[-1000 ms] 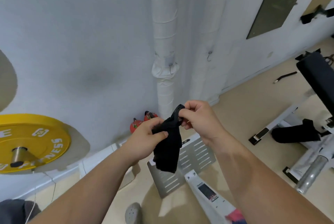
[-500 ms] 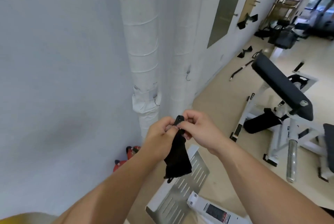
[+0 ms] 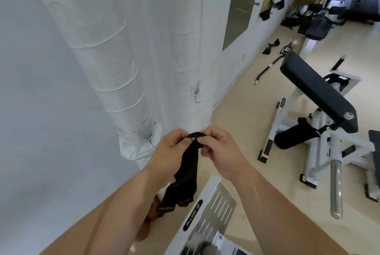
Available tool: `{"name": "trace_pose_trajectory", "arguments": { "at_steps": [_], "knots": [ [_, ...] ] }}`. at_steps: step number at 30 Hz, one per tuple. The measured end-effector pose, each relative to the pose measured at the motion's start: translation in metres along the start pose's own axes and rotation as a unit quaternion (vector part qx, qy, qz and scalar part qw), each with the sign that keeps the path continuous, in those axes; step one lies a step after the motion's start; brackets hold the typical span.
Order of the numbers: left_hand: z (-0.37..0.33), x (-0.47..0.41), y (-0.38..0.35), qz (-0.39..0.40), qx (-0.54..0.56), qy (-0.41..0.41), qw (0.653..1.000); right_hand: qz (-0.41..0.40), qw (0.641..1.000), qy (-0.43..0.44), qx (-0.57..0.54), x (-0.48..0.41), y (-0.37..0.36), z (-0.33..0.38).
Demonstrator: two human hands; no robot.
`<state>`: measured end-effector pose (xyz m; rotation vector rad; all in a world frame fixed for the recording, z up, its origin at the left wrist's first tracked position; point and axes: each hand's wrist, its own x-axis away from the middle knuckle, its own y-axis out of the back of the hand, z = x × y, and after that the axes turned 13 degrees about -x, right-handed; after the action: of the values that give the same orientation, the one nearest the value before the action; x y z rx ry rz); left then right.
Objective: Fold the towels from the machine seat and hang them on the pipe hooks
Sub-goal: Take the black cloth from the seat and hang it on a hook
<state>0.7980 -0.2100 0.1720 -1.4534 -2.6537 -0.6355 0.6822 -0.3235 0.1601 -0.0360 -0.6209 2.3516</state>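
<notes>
Both hands are holding a small black fabric towel (image 3: 185, 178) up in front of two thick pipes wrapped in white tape. The left hand (image 3: 169, 151) is pinching the top of the cloth between thumb and curled fingers. The right hand (image 3: 223, 152) is pinching the same top edge just beside it, so a narrow black loop (image 3: 195, 134) is arching between the two hands. The rest of the towel is hanging in a crumpled bundle between the forearms, above a white and grey slotted metal plate (image 3: 218, 205). A thin metal hook (image 3: 197, 98) is sticking out of the farther white pipe (image 3: 181, 48), above the hands and apart from the towel. The nearer white pipe (image 3: 107, 69) is standing left of it. To the right, a black padded machine seat (image 3: 314, 92) on a white frame is standing on the beige floor (image 3: 236, 110).
</notes>
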Motion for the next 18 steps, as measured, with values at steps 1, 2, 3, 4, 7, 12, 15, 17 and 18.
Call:
{"name": "trace_pose_trajectory", "arguments": {
  "at_steps": [1, 2, 3, 4, 7, 12, 15, 17, 18],
  "knots": [
    [-0.002, -0.017, -0.005, 0.005, -0.002, 0.008, 1.000, 0.004, 0.998, -0.015, -0.057, -0.014, 0.010, 0.000],
    [-0.004, -0.034, -0.010, 0.005, -0.004, 0.015, 1.000, 0.008, 0.995, -0.029, -0.096, -0.029, 0.020, 0.001],
    [-0.006, -0.049, -0.015, 0.001, -0.011, 0.019, 1.000, 0.013, 0.992, -0.042, -0.120, -0.043, 0.030, 0.001],
    [-0.005, -0.066, -0.021, -0.005, -0.018, 0.020, 1.000, 0.021, 0.989, -0.055, -0.133, -0.058, 0.041, 0.000],
    [0.003, -0.109, -0.039, -0.019, -0.051, 0.030, 0.998, 0.044, 0.985, -0.105, -0.130, -0.102, 0.073, -0.005],
    [0.034, -0.172, -0.064, -0.056, -0.081, 0.086, 0.991, 0.059, 0.989, -0.133, 0.027, -0.169, 0.115, -0.023],
    [0.046, -0.207, -0.070, -0.064, -0.094, 0.114, 0.987, 0.039, 0.989, -0.138, 0.037, -0.199, 0.131, -0.036],
    [0.051, -0.230, -0.073, -0.071, -0.101, 0.120, 0.985, 0.034, 0.989, -0.139, 0.028, -0.220, 0.139, -0.044],
    [0.053, -0.240, -0.074, -0.076, -0.104, 0.119, 0.985, 0.036, 0.989, -0.138, 0.024, -0.229, 0.143, -0.048]
  ]
}}
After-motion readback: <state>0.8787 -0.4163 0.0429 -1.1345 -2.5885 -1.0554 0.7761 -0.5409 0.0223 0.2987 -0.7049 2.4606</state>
